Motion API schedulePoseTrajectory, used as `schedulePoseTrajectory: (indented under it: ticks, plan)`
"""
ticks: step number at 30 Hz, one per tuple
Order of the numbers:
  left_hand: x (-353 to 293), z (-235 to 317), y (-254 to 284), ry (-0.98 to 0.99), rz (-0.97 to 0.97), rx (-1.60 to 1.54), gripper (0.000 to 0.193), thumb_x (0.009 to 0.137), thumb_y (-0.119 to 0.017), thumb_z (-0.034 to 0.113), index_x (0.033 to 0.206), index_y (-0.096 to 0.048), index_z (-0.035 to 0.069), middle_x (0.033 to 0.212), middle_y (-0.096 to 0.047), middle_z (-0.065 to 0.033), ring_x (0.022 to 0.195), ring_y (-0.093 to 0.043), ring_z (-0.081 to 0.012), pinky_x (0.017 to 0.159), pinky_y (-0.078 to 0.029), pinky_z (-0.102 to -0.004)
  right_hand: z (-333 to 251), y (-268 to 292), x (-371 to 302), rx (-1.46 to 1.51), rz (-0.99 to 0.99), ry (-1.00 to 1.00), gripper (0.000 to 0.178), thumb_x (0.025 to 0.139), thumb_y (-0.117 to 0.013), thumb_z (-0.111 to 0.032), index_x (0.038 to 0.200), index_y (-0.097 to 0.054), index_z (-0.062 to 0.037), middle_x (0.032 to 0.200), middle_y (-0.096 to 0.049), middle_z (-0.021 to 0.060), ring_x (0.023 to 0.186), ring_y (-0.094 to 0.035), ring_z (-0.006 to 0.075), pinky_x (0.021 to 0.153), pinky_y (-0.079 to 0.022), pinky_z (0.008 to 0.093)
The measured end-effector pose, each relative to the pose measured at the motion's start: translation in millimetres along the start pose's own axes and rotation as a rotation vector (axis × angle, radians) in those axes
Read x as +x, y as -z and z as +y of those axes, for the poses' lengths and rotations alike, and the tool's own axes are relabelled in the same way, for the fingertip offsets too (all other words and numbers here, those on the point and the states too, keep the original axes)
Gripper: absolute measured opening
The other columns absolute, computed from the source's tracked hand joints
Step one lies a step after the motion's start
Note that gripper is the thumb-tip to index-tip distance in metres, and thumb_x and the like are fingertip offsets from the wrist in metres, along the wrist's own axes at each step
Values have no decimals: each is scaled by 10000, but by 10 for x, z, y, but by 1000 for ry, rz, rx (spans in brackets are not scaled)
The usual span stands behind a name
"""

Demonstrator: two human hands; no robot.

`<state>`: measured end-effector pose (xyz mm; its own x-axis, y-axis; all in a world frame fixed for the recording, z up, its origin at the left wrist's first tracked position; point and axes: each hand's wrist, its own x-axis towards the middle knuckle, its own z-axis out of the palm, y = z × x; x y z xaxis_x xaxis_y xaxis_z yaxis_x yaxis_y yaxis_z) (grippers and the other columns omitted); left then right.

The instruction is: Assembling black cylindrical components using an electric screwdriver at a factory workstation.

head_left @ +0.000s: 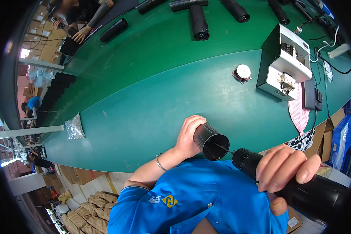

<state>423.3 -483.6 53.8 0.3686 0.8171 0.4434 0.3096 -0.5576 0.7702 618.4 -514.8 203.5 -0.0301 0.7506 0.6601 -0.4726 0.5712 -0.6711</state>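
Note:
My left hand (190, 137) is wrapped round a black cylindrical tube (209, 136) with a finely perforated wall. Its open end is tilted toward the right. In my right hand (282, 169) is a black electric screwdriver (244, 159), gripped round its body. The screwdriver's thin bit reaches into the tube's open mouth. Where the bit's tip lands inside the dark tube is hidden. Both hands are above the near edge of the green work surface (156, 113).
A box-shaped screw feeder (286, 62) stands at the right, beside a pink cloth (299, 113). Left of it sits a round white-topped part (243, 72). Several black tubes (199, 25) lie at the far side. A clear bag (75, 128) rests at the left; another person's hand (82, 35) is far left.

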Motion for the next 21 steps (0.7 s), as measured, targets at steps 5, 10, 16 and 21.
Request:
schedulePoseTrajectory:
  ticks: [5, 10, 16, 21]
  plan:
    - [-11, -18, 25, -7, -2, 0, 520, 536, -641, -25, 1007, -426, 19, 984, -490, -128, 872, -485, -279, 763, -407, -342, 36, 2, -35, -4, -31, -1, 476, 636, -692, -88, 997, -382, -109, 717, -553, 60, 585, -583, 147, 527, -479, 230]
    - [-5, -35, 30, -23, -15, 8, 521, 534, -644, -25, 1006, -426, 21, 984, -491, -125, 875, -484, -279, 769, -405, -341, 34, 1, -38, -8, -74, -13, 454, 644, -681, -74, 988, -385, -109, 702, -557, 61, 579, -583, 147, 514, -479, 237]
    - [24, 31, 43, -12, -29, 3, 534, 523, -656, -19, 1004, -428, 23, 986, -494, -116, 875, -484, -275, 773, -403, -341, -9, -25, -10, 26, -80, -22, 428, 617, -680, -17, 944, -414, -89, 688, -558, 75, 556, -571, 176, 493, -471, 256]
    - [156, 99, 71, -21, -74, 13, 561, 505, -662, -17, 1014, -428, 26, 996, -497, -108, 881, -484, -269, 784, -398, -343, -328, 231, 70, 232, 105, 91, 371, 625, -655, 17, 931, -454, -44, 673, -511, 72, 503, -518, 158, 475, -431, 300]
